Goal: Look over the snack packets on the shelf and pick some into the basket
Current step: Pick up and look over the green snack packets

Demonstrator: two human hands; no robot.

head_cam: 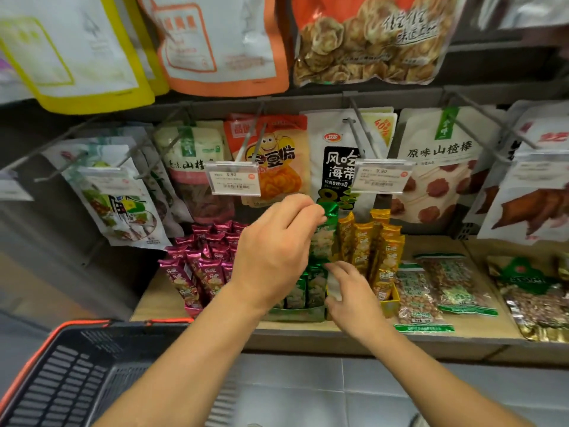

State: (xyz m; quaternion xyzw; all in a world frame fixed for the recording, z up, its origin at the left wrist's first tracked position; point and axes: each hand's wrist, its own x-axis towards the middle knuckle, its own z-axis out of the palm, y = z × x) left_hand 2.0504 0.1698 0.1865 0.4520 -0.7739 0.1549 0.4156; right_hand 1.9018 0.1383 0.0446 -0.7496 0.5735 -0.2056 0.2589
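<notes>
Head view: left hand pinches the upright green packet by its top, frame centre; right hand, fingers relaxed, touches its bottom; basket lower left.

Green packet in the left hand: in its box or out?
Out: the left hand holds the green packet lifted above the green box.

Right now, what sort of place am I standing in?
Probably a shop's snack aisle: snack packets hang on hooks with price tags, a shopping basket sits below, and the left hand pinches a green packet.
</notes>
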